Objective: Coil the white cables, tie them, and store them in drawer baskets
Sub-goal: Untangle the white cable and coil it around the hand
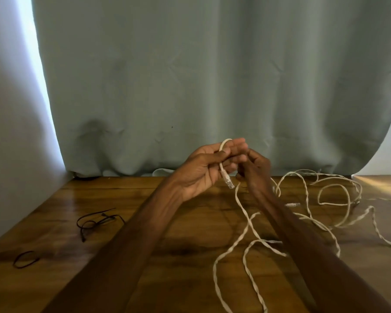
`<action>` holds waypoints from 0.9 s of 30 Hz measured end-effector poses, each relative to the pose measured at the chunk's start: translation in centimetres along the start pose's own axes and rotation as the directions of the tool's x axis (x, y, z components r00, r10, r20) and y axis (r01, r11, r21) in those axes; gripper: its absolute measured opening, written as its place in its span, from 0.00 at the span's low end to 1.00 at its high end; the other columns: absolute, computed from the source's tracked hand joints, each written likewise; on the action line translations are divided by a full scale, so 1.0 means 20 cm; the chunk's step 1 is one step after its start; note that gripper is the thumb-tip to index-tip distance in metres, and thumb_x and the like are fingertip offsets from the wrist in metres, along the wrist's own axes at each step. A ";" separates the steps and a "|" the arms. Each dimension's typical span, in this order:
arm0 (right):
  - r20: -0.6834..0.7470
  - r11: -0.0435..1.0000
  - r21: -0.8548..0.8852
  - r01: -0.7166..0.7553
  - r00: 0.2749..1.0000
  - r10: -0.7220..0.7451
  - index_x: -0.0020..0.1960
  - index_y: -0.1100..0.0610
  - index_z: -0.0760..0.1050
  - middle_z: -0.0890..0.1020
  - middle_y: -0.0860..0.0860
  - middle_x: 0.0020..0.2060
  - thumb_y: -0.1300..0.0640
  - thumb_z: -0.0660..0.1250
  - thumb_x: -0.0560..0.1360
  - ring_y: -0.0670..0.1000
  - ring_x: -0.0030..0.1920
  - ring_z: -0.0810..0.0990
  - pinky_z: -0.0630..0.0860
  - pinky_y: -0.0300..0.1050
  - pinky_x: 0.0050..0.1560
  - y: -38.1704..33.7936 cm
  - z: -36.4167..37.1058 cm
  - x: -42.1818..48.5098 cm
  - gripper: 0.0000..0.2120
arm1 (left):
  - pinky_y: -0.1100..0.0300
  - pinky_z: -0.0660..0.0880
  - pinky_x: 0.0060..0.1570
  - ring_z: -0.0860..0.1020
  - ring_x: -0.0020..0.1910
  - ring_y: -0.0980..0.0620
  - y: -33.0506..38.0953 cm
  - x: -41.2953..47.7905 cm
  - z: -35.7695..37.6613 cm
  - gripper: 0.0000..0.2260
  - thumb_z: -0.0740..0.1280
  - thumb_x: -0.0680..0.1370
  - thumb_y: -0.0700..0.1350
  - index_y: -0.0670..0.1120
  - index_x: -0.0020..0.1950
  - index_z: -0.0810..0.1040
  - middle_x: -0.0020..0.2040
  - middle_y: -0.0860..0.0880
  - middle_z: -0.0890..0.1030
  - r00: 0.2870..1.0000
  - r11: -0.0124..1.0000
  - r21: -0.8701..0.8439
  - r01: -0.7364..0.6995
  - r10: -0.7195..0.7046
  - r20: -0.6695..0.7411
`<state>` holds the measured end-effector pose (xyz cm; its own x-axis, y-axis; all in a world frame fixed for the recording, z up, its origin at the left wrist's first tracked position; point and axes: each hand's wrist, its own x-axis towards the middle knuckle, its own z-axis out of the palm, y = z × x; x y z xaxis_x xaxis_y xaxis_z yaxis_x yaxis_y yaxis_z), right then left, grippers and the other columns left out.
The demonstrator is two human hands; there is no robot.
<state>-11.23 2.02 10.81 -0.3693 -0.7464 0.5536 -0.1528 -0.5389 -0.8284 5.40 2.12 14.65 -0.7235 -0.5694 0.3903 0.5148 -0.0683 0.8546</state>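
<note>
Where the white cable [246, 222] ran off the lower edge at 5 o'clock, we lost its course; the rest sprawled over the wooden table [54, 211] toward 3 o'clock. Black ties [95, 221] lay at 8 o'clock. Mid-table, our left hand [203, 168] gripped the looped cable end, plug [229, 182] dangling; our right hand [255, 168] curled round the strand, fingertips hidden. A curtain [190, 75] hung at 12 o'clock.

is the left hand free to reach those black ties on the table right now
Probably not yet: the left hand grips the white cable, though nothing lies between it and the black ties.
</note>
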 end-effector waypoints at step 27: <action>0.668 0.862 -0.468 -0.196 0.561 0.490 0.65 0.54 0.77 0.70 0.48 0.30 0.56 0.57 0.86 0.44 0.26 0.67 0.64 0.36 0.25 -0.11 0.08 -0.26 0.12 | 0.54 0.75 0.65 0.76 0.70 0.39 -0.06 0.06 -0.23 0.20 0.54 0.83 0.27 0.37 0.75 0.61 0.76 0.40 0.70 0.952 0.863 0.504 0.041 0.120 -0.283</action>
<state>-7.57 6.47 9.78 0.3302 -0.9431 -0.0384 -0.4882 -0.1358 -0.8621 5.98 -2.34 12.46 -0.4966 -0.7819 0.3767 0.1824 0.3303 0.9261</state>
